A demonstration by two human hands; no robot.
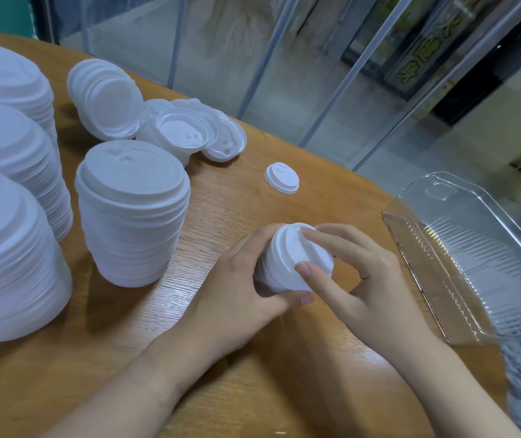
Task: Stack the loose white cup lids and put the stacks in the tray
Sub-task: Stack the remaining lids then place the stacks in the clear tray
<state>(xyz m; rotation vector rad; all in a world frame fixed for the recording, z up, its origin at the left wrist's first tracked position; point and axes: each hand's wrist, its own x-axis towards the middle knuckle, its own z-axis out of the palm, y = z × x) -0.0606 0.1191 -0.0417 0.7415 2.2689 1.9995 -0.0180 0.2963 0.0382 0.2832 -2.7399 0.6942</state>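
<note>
**Small stack held, tray to the right**

The left hand [246,279] grips a short stack of lids [294,260] just above the table [253,191]. The right hand [363,273] presses its fingertips on the top lid. The tray [474,257] lies right of both hands, nearer the right hand, its long axis running near to far. One loose lid [282,178] lies farther away.

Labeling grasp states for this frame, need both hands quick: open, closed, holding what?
Left hand: closed around the small stack of lids, gripping its side.
Right hand: open, straight fingers pressing the stack's top.
</note>
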